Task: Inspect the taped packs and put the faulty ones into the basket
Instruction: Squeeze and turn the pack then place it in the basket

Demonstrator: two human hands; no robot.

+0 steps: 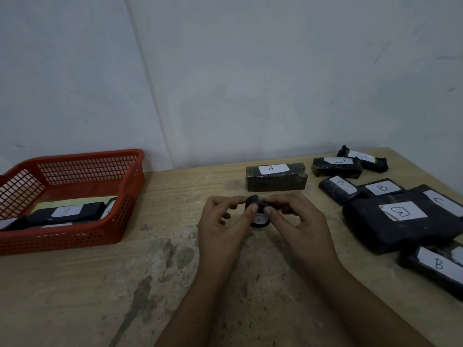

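Both my hands hold one small black taped pack [258,209] just above the middle of the wooden table. My left hand [223,219] pinches its left end with thumb and forefinger. My right hand [295,216] pinches its right end the same way. A white label shows on the pack below my thumbs. The red plastic basket [127,196] stands at the left and holds black labelled packs [62,214]. A pack marked A [275,176] lies just behind my hands.
Several black packs with white labels marked B and C [400,216] lie piled along the table's right side, up to its right edge. The wall rises directly behind the table. The worn tabletop [155,271] between basket and hands is bare wood.
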